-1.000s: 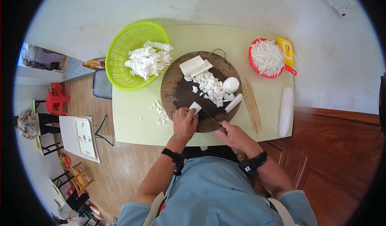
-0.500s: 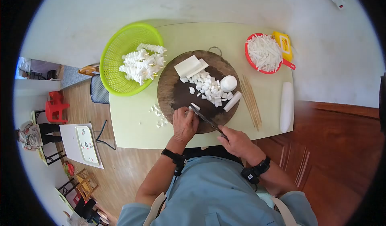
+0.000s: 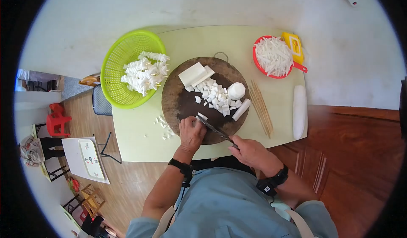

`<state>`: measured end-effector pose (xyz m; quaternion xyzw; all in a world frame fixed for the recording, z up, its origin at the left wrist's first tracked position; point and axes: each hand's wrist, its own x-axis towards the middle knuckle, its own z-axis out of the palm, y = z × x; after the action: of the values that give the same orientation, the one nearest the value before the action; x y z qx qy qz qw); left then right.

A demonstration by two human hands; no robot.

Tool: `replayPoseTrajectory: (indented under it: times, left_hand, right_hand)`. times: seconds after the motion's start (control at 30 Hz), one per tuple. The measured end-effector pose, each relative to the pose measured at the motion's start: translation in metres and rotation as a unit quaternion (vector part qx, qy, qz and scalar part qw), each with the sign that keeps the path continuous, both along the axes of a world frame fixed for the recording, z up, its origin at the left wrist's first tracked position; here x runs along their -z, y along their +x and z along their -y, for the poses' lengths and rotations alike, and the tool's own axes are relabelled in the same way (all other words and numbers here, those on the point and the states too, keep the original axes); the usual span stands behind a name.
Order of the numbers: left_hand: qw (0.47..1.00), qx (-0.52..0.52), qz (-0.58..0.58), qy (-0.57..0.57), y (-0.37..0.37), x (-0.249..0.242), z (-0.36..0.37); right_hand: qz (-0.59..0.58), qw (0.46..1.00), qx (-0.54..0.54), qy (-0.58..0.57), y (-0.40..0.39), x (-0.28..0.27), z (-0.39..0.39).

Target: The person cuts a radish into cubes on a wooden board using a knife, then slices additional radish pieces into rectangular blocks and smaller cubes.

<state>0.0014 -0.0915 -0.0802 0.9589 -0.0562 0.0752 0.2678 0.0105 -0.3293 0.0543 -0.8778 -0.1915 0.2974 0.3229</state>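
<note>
My right hand [image 3: 253, 154] is wrapped round the handle of a dark-bladed knife [image 3: 217, 130]. The blade slants across the near edge of a round wooden chopping board [image 3: 174, 96]. Just left of the blade, my left hand [image 3: 191, 133] has its fingers curled over a small white piece of radish [image 3: 202, 116], partly hidden by them. Beyond the hands lie a heap of white radish cubes [image 3: 214, 94], thick slabs [image 3: 193, 74], a rounded end piece [image 3: 236, 91] and a short stick [image 3: 241, 109].
A green basket [image 3: 111, 68] of white skewered pieces stands at left. At right are bamboo skewers [image 3: 261, 108], a red strainer [image 3: 259, 61] of white shreds, a yellow packet [image 3: 293, 47] and a long white radish [image 3: 299, 113]. Scraps [image 3: 163, 125] lie left of the board.
The whole view has shifted slightly, with the table appearing a little lower and further left. Both hands and the knife stay in nearly the same place on the board.
</note>
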Motion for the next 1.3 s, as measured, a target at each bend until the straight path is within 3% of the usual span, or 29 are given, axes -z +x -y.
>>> replayPoseTrajectory:
  times: [0.27, 0.43, 0.6, 0.8, 1.0, 1.3]
  left_hand:
    - [1.000, 0.017, 0.021, -0.004, -0.004, 0.006, -0.004]
    - [1.000, 0.005, 0.023, 0.001, -0.002, 0.005, -0.001]
    - [0.998, 0.005, 0.030, -0.048, -0.007, 0.000, -0.003]
    - [0.999, 0.020, 0.024, -0.036, -0.008, 0.005, -0.006]
    - [0.999, 0.021, 0.013, -0.037, -0.008, 0.005, -0.006]
    - [0.999, 0.031, 0.021, -0.017, -0.007, 0.004, -0.007]
  right_hand:
    - [0.018, 0.997, -0.040, -0.055, 0.017, 0.018, -0.011]
    - [0.010, 1.000, -0.001, -0.024, 0.019, 0.039, -0.014]
    - [-0.006, 0.999, 0.041, -0.013, 0.005, 0.023, -0.004]
    - [0.032, 0.999, 0.004, -0.020, -0.011, 0.015, 0.004]
    - [-0.001, 0.999, -0.012, -0.047, -0.010, 0.007, 0.002]
    - [0.004, 0.996, -0.031, -0.079, 0.016, 0.030, -0.018]
